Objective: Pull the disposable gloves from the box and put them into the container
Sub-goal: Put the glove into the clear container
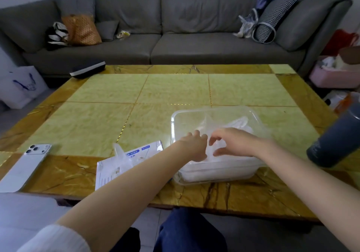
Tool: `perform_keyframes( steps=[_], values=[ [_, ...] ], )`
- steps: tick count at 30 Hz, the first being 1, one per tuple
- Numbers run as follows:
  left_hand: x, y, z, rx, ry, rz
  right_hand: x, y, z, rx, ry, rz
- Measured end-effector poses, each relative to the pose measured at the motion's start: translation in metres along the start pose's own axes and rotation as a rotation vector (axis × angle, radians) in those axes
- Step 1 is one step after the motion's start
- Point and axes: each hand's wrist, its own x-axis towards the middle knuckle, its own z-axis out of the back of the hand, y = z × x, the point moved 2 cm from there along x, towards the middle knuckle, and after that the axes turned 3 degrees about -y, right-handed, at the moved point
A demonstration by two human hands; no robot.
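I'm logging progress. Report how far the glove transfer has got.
Done: a thick white stack of gloves already fills the clear container. In hand: the left hand and right hand are over it, fingers curled into the loose top ones. Left: the box lies flat beside the container with at least one glove poking from its opening, so some pulling likely remains.

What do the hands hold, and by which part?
Left hand and right hand apparently pinch a thin translucent disposable glove over the clear plastic container; which part cannot be told.
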Motion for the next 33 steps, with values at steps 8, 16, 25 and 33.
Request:
perform_keyframes(
  steps=[8, 16, 25, 33],
  values=[
    [0.013, 0.006, -0.02, 0.04, 0.286, 0.092, 0.013, -0.041, -0.013, -0.168, 0.178, -0.139],
    [0.006, 0.004, -0.015, 0.087, 0.248, 0.052, 0.009, -0.029, -0.005, -0.149, 0.202, -0.168],
    [-0.06, 0.036, 0.031, -0.205, -0.784, 0.002, -0.008, 0.053, 0.026, -0.143, -0.273, -0.044],
    [-0.134, 0.135, -0.033, -0.443, -0.909, 0.374, 0.003, 0.172, -0.024, 0.067, -0.47, 0.341]
  ],
)
